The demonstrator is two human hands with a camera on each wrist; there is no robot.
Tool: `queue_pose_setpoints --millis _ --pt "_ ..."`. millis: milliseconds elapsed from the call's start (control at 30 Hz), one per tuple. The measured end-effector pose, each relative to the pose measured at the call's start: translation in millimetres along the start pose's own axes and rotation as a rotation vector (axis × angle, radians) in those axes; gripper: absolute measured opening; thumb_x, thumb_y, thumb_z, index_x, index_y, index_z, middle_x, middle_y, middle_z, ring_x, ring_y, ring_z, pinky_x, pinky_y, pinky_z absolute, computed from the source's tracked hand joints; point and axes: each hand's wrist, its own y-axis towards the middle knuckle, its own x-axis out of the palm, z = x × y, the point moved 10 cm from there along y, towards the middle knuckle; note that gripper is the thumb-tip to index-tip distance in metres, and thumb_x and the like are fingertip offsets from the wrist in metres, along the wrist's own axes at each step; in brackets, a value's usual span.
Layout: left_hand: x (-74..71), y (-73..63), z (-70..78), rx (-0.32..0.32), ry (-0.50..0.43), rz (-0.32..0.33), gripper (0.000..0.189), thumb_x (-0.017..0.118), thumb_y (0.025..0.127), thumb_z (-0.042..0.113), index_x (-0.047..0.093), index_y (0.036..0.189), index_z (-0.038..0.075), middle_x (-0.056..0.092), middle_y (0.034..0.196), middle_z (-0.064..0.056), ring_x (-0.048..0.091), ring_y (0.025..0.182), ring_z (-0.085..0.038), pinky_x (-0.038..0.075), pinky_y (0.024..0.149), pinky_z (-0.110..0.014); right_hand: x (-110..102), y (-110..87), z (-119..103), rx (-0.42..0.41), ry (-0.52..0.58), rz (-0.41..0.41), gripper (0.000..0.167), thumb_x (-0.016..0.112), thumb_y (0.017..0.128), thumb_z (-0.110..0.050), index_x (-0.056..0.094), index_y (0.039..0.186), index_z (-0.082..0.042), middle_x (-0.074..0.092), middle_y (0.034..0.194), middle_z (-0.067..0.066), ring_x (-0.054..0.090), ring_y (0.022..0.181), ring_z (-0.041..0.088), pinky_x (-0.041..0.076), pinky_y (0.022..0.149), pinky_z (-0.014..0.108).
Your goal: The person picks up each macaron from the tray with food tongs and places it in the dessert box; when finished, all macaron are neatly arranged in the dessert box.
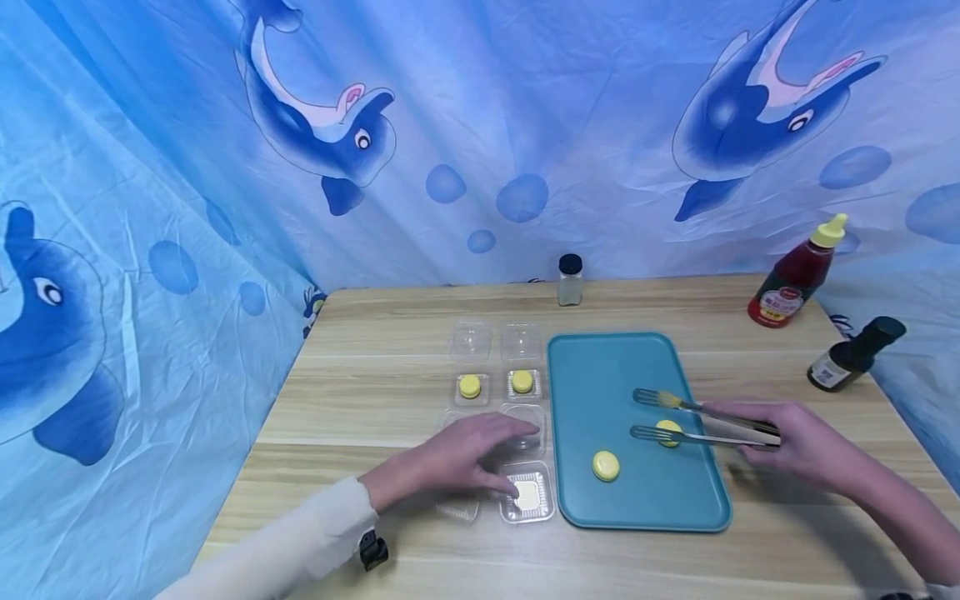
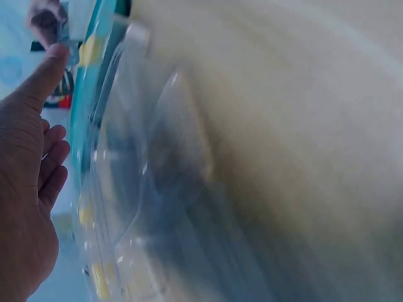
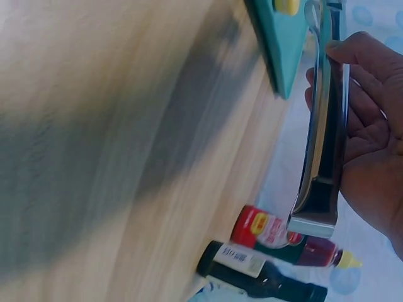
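Left hand (image 1: 476, 454): fingers loosely extended, gripping nothing, over the near clear plastic containers (image 1: 547, 500); whether a fingertip touches plastic cannot be told. Right hand (image 1: 798, 443): thumb and fingers pinch the metal tongs (image 1: 712, 439) (the bent end shows clearly in the right wrist view), whose two arms stand apart over the right part of the blue-green tray (image 1: 615, 375).

Yellow macarons: one on the tray at right (image 1: 668, 424), partly hidden beneath the tongs' near arm, with contact unclear; another on the tray, nearer and to the left (image 1: 606, 466). Two more sit left of the tray, one each in the farther containers (image 1: 470, 386) (image 1: 522, 381), whose clear lids (image 1: 471, 340) lie folded back on the far side.

Surroundings: wooden table (image 1: 360, 358); black-capped jar (image 1: 570, 287) at the far edge; red sauce bottle (image 1: 787, 287) and dark bottle (image 1: 851, 358), far right; dolphin-printed curtain (image 1: 480, 125) behind.
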Motion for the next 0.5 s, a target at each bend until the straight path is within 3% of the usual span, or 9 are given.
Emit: queue_pose_setpoints --millis 267,500 --pt "9.4 -4.7 23.0 0.135 0.050 0.004 0.110 0.086 0.074 0.068 0.046 0.158 0.012 0.055 0.155 0.001 0.050 0.142 -0.011 0.039 0.121 -0.033 0 -10.9 7 -0.006 -0.054 0.015 0.066 0.095 0.071 -0.001 0.076 0.133 -0.011 0.078 0.121 0.010 0.067 0.103 0.001 0.061 0.078 0.024" --pt "14.2 -7.5 25.7 0.167 0.078 0.008 0.109 0.087 0.074 0.070 0.045 0.158 0.013 0.054 0.155 0.000 0.048 0.143 -0.012 0.038 0.122 -0.032 2 -15.6 14 0.015 -0.029 -0.011 0.066 0.094 0.071 0.000 0.076 0.133 -0.013 0.077 0.124 0.010 0.067 0.109 0.000 0.063 0.081 0.028"
